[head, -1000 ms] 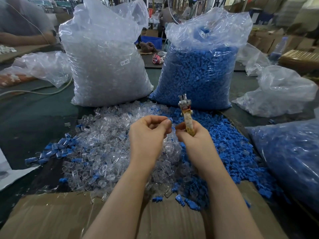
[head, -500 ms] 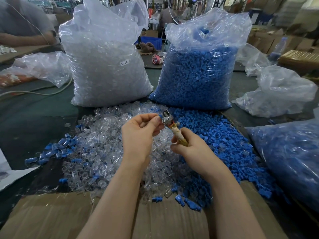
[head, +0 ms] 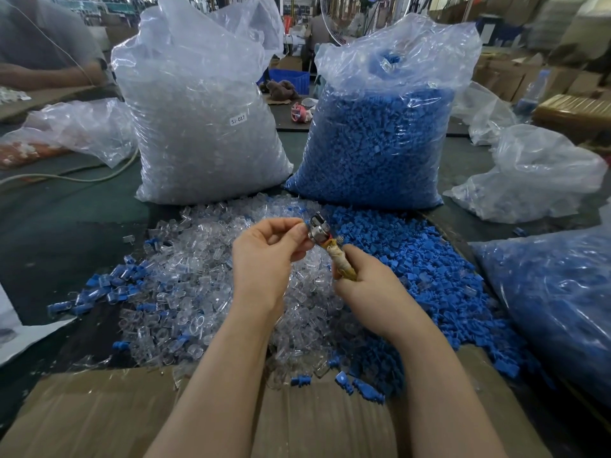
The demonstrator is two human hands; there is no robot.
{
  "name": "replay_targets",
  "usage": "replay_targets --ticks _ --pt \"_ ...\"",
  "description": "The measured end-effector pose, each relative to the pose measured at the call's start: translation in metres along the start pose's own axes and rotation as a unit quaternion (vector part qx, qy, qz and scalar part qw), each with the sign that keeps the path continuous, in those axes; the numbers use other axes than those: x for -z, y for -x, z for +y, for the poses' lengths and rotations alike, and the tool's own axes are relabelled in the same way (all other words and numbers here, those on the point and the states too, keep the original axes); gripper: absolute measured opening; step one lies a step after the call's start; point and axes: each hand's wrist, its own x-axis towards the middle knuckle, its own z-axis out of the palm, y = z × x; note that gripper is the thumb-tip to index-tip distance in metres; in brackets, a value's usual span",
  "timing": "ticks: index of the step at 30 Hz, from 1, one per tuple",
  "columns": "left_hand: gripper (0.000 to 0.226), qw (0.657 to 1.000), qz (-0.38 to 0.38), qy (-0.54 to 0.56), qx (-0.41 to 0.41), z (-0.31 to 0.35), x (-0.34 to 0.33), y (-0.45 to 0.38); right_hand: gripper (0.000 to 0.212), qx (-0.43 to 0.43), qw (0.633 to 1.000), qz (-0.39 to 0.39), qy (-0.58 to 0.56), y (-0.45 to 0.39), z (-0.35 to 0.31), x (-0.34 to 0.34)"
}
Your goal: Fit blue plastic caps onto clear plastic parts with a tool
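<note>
the step in hand looks like the fitting itself — the right hand is wrapped round the taped handle of the tool, which slants up and to the left, and the left hand has its thumb and fingertips pinched at the tool's metal head. a speck of blue shows right at that head, so a cap is probably being seated there, but the piece is too small to tell whether it is a blue cap, a clear part or both. judging from this, the next move calls for pressing the two pieces home on the tool's head, keeping them square to it, then slipping the joined piece off and dropping it aside.

loose stock lies under the hands: clear plastic parts heaped on the left, blue plastic caps heaped on the right, the two piles touching in the middle, partly on a sheet of cardboard on the counter.

behind them stand two tall plastic sacks — the left sack full of clear parts, the right sack full of blue caps. another bag of blue pieces lies at the right edge, and a nearly slack clear bag sits beyond it.
</note>
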Motion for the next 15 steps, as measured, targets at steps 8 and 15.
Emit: replay_targets --ticks 8,15 --pt "0.013 1.000 0.010 0.005 0.003 -0.0006 -0.0006 -0.0001 0.009 -0.003 1.000 0.024 0.016 -0.0010 -0.0010 -0.0056" --pt "0.011 0.998 0.025 0.040 0.039 0.0011 -0.0016 -0.0007 0.008 -0.004 0.999 0.027 0.029 -0.0004 -0.0047 -0.0057"
